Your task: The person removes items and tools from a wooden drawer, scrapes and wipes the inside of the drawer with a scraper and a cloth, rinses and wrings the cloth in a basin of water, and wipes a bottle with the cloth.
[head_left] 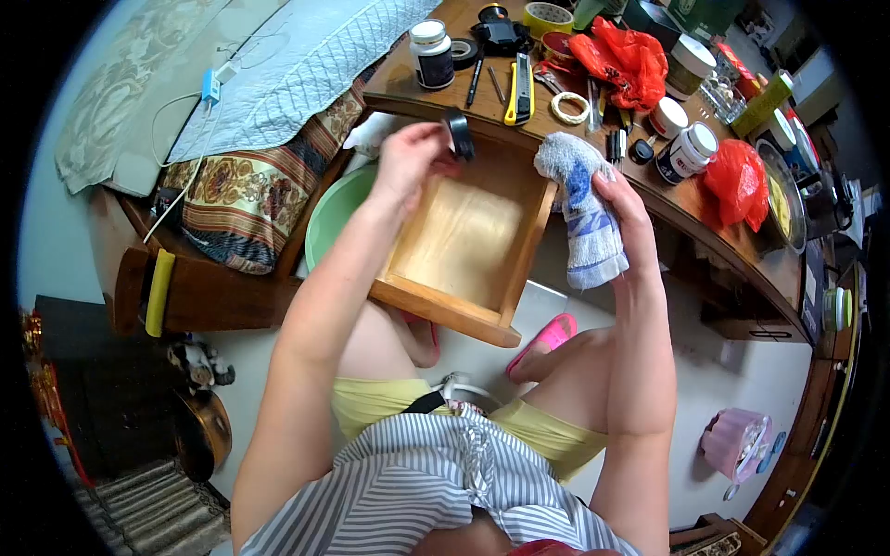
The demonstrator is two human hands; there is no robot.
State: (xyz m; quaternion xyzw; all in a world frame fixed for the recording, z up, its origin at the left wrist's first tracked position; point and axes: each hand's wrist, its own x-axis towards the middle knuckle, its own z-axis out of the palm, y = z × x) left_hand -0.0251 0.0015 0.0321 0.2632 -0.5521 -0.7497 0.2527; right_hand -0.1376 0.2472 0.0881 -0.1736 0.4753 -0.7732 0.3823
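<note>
My left hand [417,162] is closed on a small black round thing [459,134] that looks like a roll of black tape, held over the back of the pulled-out wooden drawer [452,295]. Pale wood shows on the drawer's bottom. A blue and white towel [584,213] hangs bunched in my right hand [626,208], just right of the drawer. My right fingers wrap its right side. Under my left forearm, a green basin [336,211] stands beside the drawer.
On the desk [399,88] lie a white-capped bottle [432,57], a yellow utility knife [520,91], a masking tape roll [569,108], red plastic bags [630,65] and several jars. A patterned cushion [246,208] is at left; a pink bin [737,440] stands on the floor.
</note>
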